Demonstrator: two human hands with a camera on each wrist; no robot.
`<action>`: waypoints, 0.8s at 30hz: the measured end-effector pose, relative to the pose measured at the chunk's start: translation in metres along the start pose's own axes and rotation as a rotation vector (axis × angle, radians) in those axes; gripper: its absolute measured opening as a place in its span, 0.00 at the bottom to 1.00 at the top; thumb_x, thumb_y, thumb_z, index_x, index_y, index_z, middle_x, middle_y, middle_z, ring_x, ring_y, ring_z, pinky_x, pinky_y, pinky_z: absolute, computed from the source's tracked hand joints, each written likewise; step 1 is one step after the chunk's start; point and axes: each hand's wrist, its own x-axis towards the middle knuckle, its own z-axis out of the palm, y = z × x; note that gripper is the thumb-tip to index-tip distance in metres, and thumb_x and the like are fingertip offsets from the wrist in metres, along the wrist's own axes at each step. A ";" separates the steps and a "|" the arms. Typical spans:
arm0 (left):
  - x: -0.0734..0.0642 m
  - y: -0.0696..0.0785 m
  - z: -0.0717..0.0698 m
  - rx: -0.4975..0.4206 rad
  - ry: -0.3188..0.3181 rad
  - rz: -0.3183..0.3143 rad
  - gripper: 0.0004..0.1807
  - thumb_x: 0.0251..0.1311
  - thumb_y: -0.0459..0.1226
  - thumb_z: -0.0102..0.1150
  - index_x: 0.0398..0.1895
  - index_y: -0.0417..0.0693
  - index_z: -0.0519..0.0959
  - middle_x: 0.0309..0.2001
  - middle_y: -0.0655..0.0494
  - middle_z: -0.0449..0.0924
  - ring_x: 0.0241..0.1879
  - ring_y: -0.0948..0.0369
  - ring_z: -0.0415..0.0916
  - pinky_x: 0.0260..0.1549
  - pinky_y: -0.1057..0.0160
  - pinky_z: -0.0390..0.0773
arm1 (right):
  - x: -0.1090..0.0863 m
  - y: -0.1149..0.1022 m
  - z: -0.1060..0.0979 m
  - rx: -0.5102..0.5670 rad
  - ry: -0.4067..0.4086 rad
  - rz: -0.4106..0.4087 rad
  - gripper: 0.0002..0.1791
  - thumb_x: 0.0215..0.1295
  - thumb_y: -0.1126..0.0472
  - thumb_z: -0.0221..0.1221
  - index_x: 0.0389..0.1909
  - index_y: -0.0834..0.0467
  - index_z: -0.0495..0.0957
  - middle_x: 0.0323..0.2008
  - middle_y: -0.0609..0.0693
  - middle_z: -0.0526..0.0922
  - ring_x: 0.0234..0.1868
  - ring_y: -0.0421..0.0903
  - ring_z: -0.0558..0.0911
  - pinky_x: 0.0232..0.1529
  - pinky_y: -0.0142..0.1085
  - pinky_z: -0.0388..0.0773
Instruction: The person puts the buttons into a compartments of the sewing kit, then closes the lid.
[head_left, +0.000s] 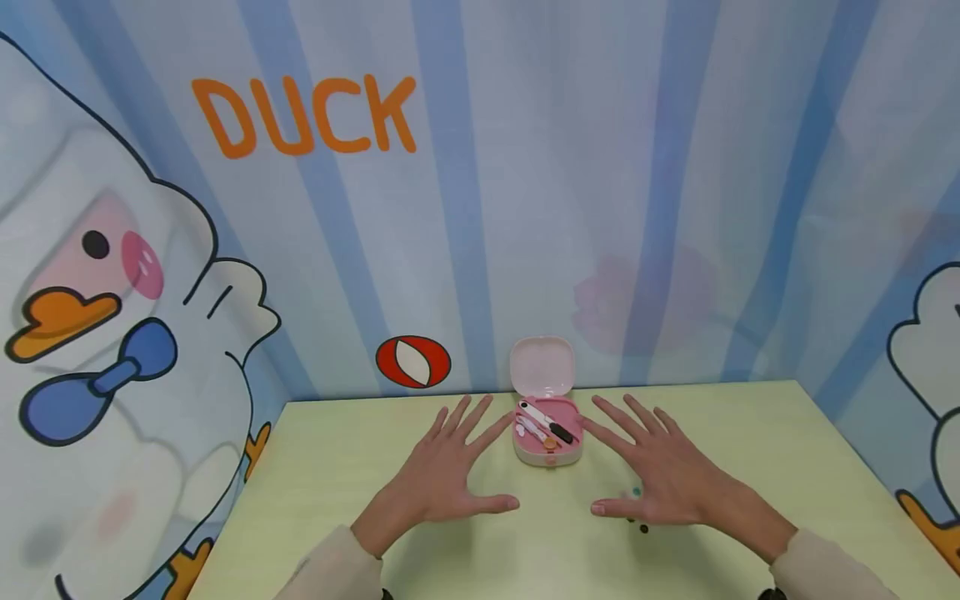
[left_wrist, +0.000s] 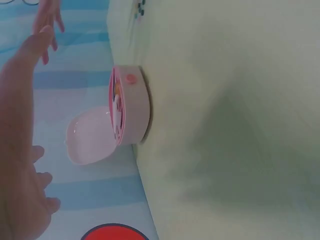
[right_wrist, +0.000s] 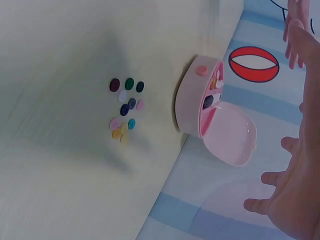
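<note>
Both hands hover above the table with fingers spread and nothing held: the left hand [head_left: 441, 479] to the left of a small pink box, the right hand [head_left: 671, 475] to its right. The pink and white box [head_left: 550, 458] stands with its lid [head_left: 542, 367] raised. Inside it lie a white tool with a black end [head_left: 559, 432] and other small items, too small to make out. Under the right hand, several loose buttons, dark, white, pink, yellow and teal, are spread on the table, among them a navy button [right_wrist: 124, 109]. In the head view that hand hides most of them.
The pale yellow table [head_left: 322, 450] ends at a blue-striped curtain [head_left: 525, 167] just behind the box. A printed duck [head_left: 97, 333] fills the left side of the curtain, and a red printed oval [head_left: 390, 361] sits low near the table edge.
</note>
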 end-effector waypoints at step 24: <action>0.051 -0.011 0.043 -0.795 0.088 -0.348 0.44 0.72 0.64 0.50 0.83 0.52 0.56 0.73 0.39 0.67 0.66 0.42 0.72 0.59 0.37 0.78 | -0.011 0.042 0.012 0.265 0.009 0.173 0.47 0.64 0.28 0.62 0.79 0.44 0.63 0.73 0.56 0.69 0.69 0.64 0.69 0.62 0.70 0.69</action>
